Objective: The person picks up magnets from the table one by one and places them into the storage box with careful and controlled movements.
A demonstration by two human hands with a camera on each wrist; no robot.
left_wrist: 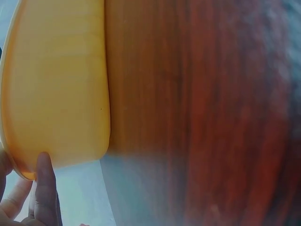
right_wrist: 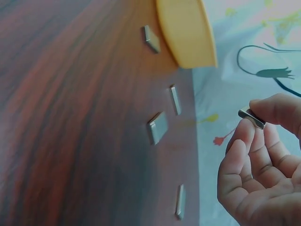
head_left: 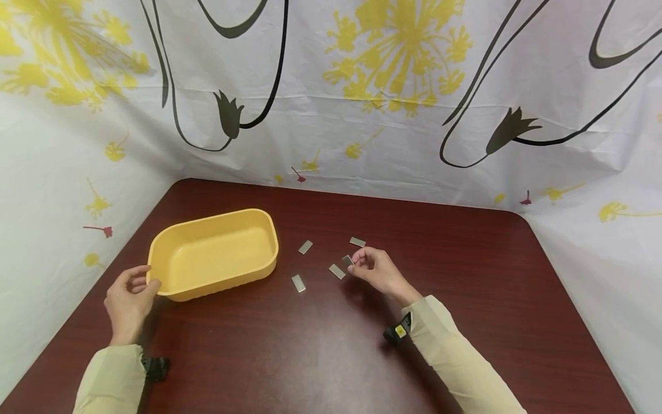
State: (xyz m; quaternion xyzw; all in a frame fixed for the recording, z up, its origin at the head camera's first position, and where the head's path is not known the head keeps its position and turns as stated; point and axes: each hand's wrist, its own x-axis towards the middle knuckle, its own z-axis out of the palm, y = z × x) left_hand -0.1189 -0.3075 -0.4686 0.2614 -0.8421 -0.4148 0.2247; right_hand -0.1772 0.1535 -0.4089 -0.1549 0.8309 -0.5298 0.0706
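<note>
My right hand [head_left: 381, 275] pinches a small flat silvery metal block [right_wrist: 251, 117] between thumb and fingertips, held up above the table in the right wrist view. Just left of that hand lies a similar metal block [head_left: 337, 271], and another metal block [head_left: 357, 242] is right behind the fingers. Farther left, two more blocks lie apart, a front block [head_left: 298, 283] and a back block [head_left: 306, 247]. With thumb and fingers, my left hand [head_left: 129, 303] grips the near left corner of a yellow plastic tub [head_left: 227, 283]. No block shows inside the tub.
A dark red-brown wooden table [head_left: 289, 356] bears everything. Along its back and sides hangs a white cloth [head_left: 310, 121] with yellow and dark floral prints. Black wrist straps with devices sit at both sleeves, the right wrist device [head_left: 398, 330] close over the tabletop.
</note>
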